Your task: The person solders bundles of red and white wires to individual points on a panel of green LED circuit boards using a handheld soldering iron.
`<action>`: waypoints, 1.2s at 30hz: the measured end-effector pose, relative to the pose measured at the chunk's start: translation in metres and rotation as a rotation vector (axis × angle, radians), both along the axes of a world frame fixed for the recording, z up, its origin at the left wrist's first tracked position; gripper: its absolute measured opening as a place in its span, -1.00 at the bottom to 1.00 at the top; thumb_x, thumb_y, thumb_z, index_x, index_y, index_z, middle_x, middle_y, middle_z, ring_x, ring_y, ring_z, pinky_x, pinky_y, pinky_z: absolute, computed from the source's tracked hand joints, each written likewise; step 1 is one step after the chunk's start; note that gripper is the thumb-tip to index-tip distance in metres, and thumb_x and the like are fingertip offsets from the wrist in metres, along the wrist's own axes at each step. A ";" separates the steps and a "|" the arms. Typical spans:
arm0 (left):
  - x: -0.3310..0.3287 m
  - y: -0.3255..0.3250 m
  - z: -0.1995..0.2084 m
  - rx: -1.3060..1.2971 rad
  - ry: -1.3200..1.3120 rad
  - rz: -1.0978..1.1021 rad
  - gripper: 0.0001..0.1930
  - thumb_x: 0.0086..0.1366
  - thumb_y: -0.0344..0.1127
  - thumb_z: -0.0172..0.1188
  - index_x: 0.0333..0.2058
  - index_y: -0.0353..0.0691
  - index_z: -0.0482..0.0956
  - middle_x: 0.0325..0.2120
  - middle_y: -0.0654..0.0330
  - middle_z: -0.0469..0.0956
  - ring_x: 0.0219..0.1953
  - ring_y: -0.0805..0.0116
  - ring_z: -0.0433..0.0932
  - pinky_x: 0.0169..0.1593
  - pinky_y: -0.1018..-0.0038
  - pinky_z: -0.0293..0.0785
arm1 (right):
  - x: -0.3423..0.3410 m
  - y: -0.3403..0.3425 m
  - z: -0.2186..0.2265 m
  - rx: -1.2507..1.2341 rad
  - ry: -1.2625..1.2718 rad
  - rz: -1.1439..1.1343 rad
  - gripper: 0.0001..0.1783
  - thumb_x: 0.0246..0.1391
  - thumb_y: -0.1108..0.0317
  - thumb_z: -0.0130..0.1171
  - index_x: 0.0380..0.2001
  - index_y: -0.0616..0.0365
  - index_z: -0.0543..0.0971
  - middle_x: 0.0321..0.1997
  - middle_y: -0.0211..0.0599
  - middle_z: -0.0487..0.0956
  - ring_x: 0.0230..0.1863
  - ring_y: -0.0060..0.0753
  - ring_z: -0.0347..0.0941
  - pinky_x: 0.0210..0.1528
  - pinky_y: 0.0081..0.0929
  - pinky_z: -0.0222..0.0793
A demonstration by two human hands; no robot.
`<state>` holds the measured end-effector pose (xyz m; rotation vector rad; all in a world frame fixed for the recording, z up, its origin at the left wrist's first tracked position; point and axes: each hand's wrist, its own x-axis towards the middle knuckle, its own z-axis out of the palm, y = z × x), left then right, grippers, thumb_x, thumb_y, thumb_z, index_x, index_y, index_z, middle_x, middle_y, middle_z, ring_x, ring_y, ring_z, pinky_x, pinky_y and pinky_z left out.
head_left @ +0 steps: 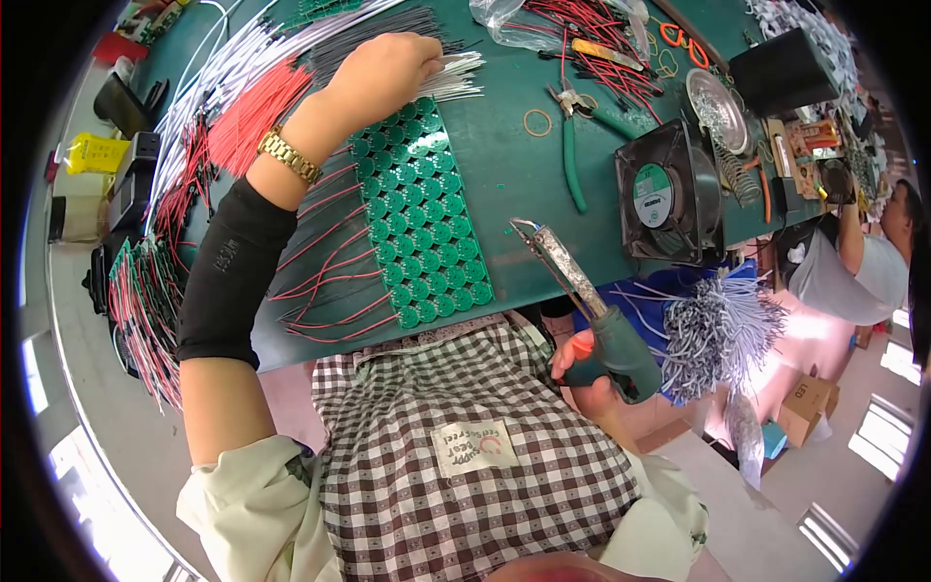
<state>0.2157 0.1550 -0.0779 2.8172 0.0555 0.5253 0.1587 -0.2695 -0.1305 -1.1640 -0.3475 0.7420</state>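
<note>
My left hand [388, 73] reaches over the bundles at the far side of the table, its fingers curled together at the ends of white wires [461, 78] and dark grey wires [412, 24]. What lies between its fingertips is hidden. My right hand [603, 396] grips the dark green handle of a soldering gun [621, 344], whose metal tip points up and left above the table edge. Between the hands lies a green panel of round circuit boards [422, 223]. Red and black wire pairs [335, 262] stick out along its left side.
Red wires [257, 116] and white cables pile up at left. Green-handled pliers [572, 145], a rubber band [537, 122] and a black fan [669, 194] stand right of the panel. Bundled grey-white wires [718, 330] hang beyond the table edge. Another person [863, 262] sits at far right.
</note>
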 end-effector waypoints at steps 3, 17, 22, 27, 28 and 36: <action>-0.001 -0.002 0.003 -0.161 -0.065 0.035 -0.84 0.27 -0.29 0.00 -0.37 -0.25 0.47 -0.52 0.01 0.53 -0.39 -0.06 0.52 -0.29 0.16 0.44 | 0.000 -0.006 -0.009 -0.029 -0.015 0.046 -0.13 -0.17 -0.36 0.21 -0.02 0.14 0.32 -0.38 -0.33 0.42 -0.42 -0.47 0.38 -0.38 -0.51 0.32; -0.151 0.020 0.102 1.014 0.320 -0.057 -0.85 0.17 -0.33 0.08 -0.32 -0.26 0.44 -0.45 0.25 0.48 -0.42 0.28 0.55 -0.37 0.36 0.43 | 0.005 0.008 -0.013 0.216 0.111 0.093 -0.19 -0.01 -0.33 0.05 0.06 0.14 0.23 -0.41 -0.25 0.40 -0.48 -0.37 0.38 -0.36 -0.41 0.30; -0.190 0.027 0.045 1.086 1.000 0.202 -0.89 0.06 -0.35 0.12 -0.40 -0.17 0.54 -0.48 0.26 0.51 -0.44 0.35 0.55 -0.40 0.43 0.42 | 0.011 0.034 -0.006 0.291 0.135 0.134 -0.23 0.08 -0.31 -0.07 0.08 0.13 0.20 -0.40 -0.26 0.40 -0.49 -0.41 0.38 -0.28 -0.38 0.30; -0.187 0.024 0.017 1.029 0.930 0.124 -0.94 0.08 -0.35 0.11 -0.50 -0.10 0.55 -0.58 0.25 0.52 -0.47 0.39 0.57 -0.46 0.46 0.42 | 0.016 0.053 0.011 0.343 0.182 0.211 -0.29 0.16 -0.27 -0.16 0.09 0.13 0.18 -0.42 -0.27 0.39 -0.54 -0.41 0.39 -0.35 -0.39 0.31; -0.189 0.022 0.023 0.973 0.816 0.190 -0.95 0.09 -0.35 0.10 -0.49 -0.10 0.54 -0.58 0.24 0.52 -0.47 0.37 0.57 -0.47 0.45 0.42 | 0.017 0.055 0.013 0.338 0.184 0.220 -0.29 0.16 -0.27 -0.16 0.09 0.13 0.18 -0.42 -0.27 0.39 -0.54 -0.41 0.39 -0.35 -0.39 0.31; -0.174 0.000 0.066 0.505 0.283 0.547 -0.91 0.19 -0.36 0.02 -0.37 -0.18 0.48 -0.56 0.07 0.52 -0.46 0.06 0.56 -0.41 0.28 0.46 | 0.035 0.078 0.036 0.294 0.291 0.255 -0.26 0.13 -0.25 -0.12 0.10 0.16 0.19 -0.41 -0.27 0.41 -0.50 -0.43 0.40 -0.29 -0.40 0.30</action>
